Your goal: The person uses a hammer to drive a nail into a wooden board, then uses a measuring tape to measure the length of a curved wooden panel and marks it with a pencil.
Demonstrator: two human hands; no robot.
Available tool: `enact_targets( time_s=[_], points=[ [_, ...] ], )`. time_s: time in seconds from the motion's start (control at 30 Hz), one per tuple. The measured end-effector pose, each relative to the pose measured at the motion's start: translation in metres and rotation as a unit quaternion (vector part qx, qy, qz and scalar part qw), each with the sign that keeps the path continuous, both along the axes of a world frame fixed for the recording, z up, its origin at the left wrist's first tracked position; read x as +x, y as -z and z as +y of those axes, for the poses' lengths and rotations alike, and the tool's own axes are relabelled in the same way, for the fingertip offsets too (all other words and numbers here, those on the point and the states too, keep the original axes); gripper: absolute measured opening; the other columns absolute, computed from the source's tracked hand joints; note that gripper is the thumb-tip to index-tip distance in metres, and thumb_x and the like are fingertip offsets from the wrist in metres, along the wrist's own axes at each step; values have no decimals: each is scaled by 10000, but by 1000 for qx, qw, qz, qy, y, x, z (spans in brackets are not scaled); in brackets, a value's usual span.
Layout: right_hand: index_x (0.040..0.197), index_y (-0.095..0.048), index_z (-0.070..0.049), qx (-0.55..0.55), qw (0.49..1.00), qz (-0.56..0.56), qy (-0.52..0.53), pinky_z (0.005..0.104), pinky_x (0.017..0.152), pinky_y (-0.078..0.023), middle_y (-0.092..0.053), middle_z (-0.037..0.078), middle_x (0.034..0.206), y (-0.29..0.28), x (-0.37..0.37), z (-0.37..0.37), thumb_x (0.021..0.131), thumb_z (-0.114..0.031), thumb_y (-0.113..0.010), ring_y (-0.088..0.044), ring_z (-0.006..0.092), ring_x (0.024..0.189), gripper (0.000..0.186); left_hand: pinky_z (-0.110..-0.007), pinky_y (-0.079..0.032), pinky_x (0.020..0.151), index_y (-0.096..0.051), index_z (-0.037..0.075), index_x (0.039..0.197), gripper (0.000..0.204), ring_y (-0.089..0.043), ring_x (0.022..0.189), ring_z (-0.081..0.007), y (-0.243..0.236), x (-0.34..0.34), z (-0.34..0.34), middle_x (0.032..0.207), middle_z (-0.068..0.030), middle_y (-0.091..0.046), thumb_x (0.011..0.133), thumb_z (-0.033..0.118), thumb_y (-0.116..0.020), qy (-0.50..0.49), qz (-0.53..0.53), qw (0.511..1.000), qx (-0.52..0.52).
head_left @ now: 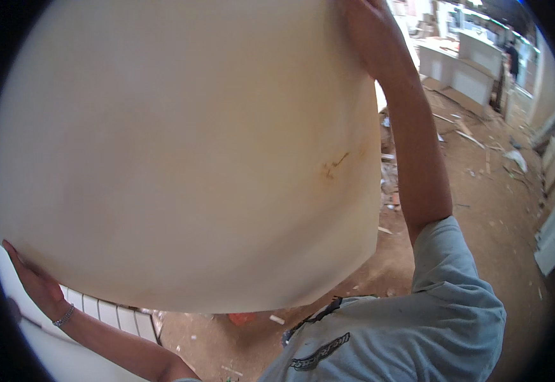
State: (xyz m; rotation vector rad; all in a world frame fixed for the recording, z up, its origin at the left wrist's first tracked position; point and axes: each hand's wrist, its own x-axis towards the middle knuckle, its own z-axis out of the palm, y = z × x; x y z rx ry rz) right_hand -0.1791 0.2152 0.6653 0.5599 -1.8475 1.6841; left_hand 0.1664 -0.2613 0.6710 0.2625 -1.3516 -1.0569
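Note:
A large off-white panel (pixel 195 159) fills most of the view, held up close in front of me. Brown smears mark its right part. My right hand (pixel 365 32) grips the panel's right edge high up, my arm stretched upward; its fingertips are cut off or hidden. At the lower left corner, my left hand (pixel 37 283) holds the bottom edge, with part of the fingers out of sight behind the board. A bracelet (pixel 65 316) circles my left wrist.
White slatted boards (pixel 115 318) and a pale smooth surface (pixel 55 356) lie at lower left. Scraps of wood (pixel 470 138) litter the brown dirt floor (pixel 481 223). White box-like furniture (pixel 465 73) stands at far right back, a person (pixel 513 60) beyond it. Boards (pixel 552 239) lean at the right.

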Motion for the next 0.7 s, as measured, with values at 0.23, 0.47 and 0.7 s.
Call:
enact_targets(
  time_s=[0.23,0.47,0.7],
  points=[
    [1111,-700,65,-12,966,156,205,405,909,-485,-712,196,1032,-49,-51,134,985,-624,-487,-646,267,1014,732,-449,-374,1161,-435,56,1474,759,-372,1450,-352,28,-261,145,1522,-193,-423,984,636,-445,99,98,989,57],
    [724,-678,10,79,875,241,413,384,675,-469,-605,64,660,-64,-74,205,979,-567,-550,-563,172,671,644,-426,-370,1143,-413,74,1484,666,-406,1389,-281,89,-463,236,1505,-151,-402,998,527,-467,295,212,919,154],
    [565,-516,-46,186,846,346,362,319,440,-337,-450,-20,510,-108,-211,275,967,-625,-558,-423,103,476,706,-443,-525,1044,-472,76,1403,628,-539,1285,-274,125,-669,321,1359,-114,-524,1002,559,-442,298,255,897,201]
  ],
)
